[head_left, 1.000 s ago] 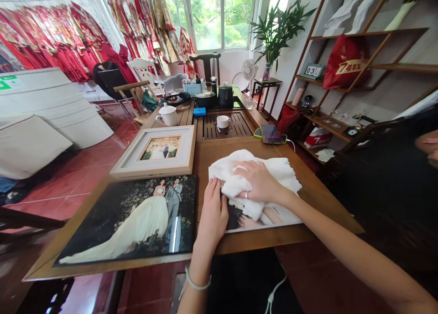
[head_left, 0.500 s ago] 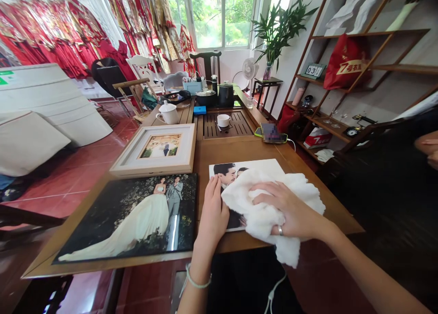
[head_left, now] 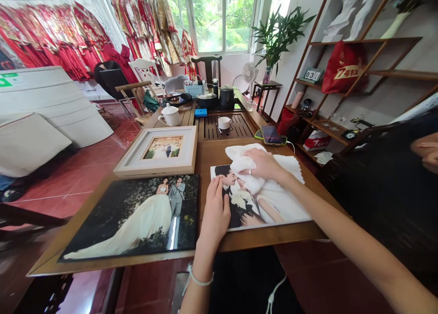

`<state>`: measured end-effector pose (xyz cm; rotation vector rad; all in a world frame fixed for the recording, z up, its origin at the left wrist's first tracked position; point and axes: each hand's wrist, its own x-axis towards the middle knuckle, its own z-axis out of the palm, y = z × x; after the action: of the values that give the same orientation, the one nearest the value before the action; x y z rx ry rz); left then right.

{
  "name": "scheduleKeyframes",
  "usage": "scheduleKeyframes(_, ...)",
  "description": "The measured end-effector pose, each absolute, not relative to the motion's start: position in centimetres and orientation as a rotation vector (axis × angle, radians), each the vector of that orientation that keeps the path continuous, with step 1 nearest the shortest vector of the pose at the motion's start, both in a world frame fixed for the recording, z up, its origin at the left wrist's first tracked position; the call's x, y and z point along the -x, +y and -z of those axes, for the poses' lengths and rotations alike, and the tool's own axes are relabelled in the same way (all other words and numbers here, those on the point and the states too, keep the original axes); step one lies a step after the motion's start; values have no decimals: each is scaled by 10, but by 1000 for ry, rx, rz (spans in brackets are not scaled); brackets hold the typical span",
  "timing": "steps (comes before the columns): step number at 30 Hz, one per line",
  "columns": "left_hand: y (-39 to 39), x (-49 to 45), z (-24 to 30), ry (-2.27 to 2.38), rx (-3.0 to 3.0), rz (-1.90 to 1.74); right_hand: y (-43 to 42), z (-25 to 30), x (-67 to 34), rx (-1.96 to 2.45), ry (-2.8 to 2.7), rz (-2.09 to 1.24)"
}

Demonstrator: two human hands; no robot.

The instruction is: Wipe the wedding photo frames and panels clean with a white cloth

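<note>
A white cloth is bunched under my right hand, whose fingers are curled into it. The cloth lies over the upper part of a photo panel showing a couple close together, and hides some of that edge. Along the panel's left edge rests my left hand, its fingers stretched out flat. Just left of it lies a glossy dark wedding photo panel. Above that one, a light wooden picture frame holds a smaller wedding photo.
On the wooden table stand a lidded white mug, a tea tray with a white cup, and a phone on a cable. Another person's hand shows at the right edge.
My right hand has moved the cloth up and left across the panel, uncovering its lower part. My left hand stays on the left edge.
</note>
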<state>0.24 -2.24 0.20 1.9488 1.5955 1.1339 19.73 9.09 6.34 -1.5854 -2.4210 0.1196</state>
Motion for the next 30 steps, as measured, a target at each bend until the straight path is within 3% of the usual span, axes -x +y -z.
scheduleKeyframes(17, -23, 1, -6, 1549, -1927, -1080, -58, -58, -216, 1085, -2539, -173)
scheduleKeyframes(30, -21, 0, -11, 1598, -1868, -1205, 43, -68, -187, 1550, -2519, -132)
